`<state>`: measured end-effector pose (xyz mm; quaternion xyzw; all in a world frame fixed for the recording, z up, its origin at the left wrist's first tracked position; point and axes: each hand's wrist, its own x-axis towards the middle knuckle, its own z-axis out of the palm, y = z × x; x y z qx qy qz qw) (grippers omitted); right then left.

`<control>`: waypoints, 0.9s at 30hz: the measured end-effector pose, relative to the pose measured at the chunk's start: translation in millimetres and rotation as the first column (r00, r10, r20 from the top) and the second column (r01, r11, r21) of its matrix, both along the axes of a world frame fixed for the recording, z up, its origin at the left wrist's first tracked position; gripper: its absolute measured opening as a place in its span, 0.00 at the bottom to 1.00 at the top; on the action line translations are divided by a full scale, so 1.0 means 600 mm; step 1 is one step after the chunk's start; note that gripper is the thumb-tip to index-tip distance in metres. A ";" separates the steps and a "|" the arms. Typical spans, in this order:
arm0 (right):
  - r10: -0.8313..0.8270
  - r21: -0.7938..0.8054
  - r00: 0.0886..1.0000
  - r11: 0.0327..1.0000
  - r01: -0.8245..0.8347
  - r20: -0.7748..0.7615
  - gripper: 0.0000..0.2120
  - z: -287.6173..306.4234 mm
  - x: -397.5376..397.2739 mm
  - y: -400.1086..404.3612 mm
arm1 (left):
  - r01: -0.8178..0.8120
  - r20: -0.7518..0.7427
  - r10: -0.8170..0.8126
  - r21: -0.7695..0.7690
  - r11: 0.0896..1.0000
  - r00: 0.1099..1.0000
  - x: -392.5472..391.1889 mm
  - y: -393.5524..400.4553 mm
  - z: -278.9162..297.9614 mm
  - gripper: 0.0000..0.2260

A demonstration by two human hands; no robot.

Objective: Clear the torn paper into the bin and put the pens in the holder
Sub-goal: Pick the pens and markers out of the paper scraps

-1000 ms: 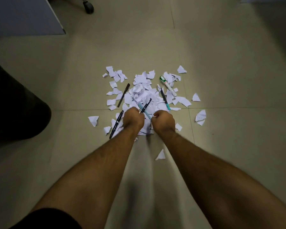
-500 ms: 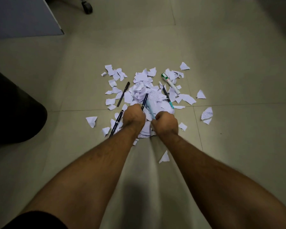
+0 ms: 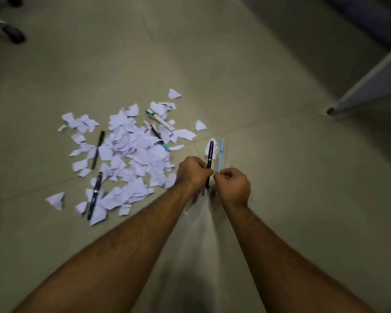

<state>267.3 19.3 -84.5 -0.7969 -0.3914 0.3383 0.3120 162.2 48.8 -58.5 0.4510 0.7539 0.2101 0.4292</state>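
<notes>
Floor tiles (image 3: 269, 86) w/ paper scraps (image 3: 133, 150)

The floor (image 3: 269, 86) is of large smooth tiles with a dull sheen, split by thin grout lines. The torn paper (image 3: 131, 150) is matt white, some scraps faintly ruled or printed. The black pen (image 3: 210, 159) in the left hand (image 3: 193, 173) looks like glossy plastic with a small bright band; the light blue pen (image 3: 220, 158) in the right hand (image 3: 234, 185) looks matt. The white marker (image 3: 160, 120), far in the pile, has a smooth plastic-looking barrel.
</notes>
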 end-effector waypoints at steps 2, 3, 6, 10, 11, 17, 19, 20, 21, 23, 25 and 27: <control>-0.032 -0.042 0.998 0.999 0.034 0.045 0.07 -0.015 0.052 -0.021 | 0.017 0.012 -0.016 -0.053 0.998 1.000 0.051 -0.010 -0.025 0.07; -0.046 -0.056 0.997 0.997 0.049 0.065 0.07 -0.021 0.072 -0.030 | 0.027 -0.001 -0.027 -0.066 0.997 1.000 0.071 -0.013 -0.036 0.07; -0.063 -0.091 0.990 0.993 0.075 0.125 0.07 -0.039 0.118 -0.052 | 0.060 -0.022 -0.063 -0.099 0.993 0.998 0.115 -0.023 -0.066 0.06; -0.071 -0.128 0.985 0.988 0.091 0.157 0.07 -0.057 0.144 -0.068 | 0.091 -0.042 -0.095 -0.085 0.992 0.995 0.143 -0.029 -0.077 0.08; -0.072 -0.131 0.984 0.987 0.094 0.164 0.07 -0.059 0.144 -0.068 | 0.093 -0.058 -0.097 -0.073 0.993 0.994 0.145 -0.029 -0.077 0.09; -0.105 -0.093 0.979 0.988 0.122 0.173 0.08 -0.055 0.130 -0.070 | 0.075 -0.066 -0.076 -0.022 0.997 0.995 0.136 -0.026 -0.080 0.13; -0.137 0.014 0.972 0.991 0.137 0.193 0.09 -0.056 0.113 -0.068 | 0.037 -0.055 -0.034 0.047 0.998 0.998 0.116 -0.016 -0.084 0.15; -0.141 0.060 0.969 0.989 0.132 0.200 0.09 -0.052 0.098 -0.062 | 0.011 -0.062 -0.006 0.081 0.997 0.998 0.098 -0.010 -0.087 0.17; -0.135 0.098 0.970 0.988 0.117 0.201 0.09 -0.049 0.084 -0.053 | -0.016 -0.075 0.025 0.107 0.994 0.997 0.081 -0.003 -0.087 0.17; -0.072 0.149 0.984 0.988 0.048 0.164 0.08 -0.044 0.049 -0.025 | -0.077 -0.118 0.094 0.143 0.987 0.989 0.040 0.015 -0.080 0.14; 0.012 0.158 0.993 0.987 -0.030 0.116 0.08 -0.036 0.006 0.007 | -0.157 -0.153 0.183 0.167 0.973 0.971 -0.005 0.036 -0.067 0.12; 0.124 0.149 0.987 0.979 -0.139 0.101 0.09 -0.030 -0.039 0.037 | -0.259 -0.174 0.286 0.161 0.952 0.942 -0.051 0.054 -0.061 0.12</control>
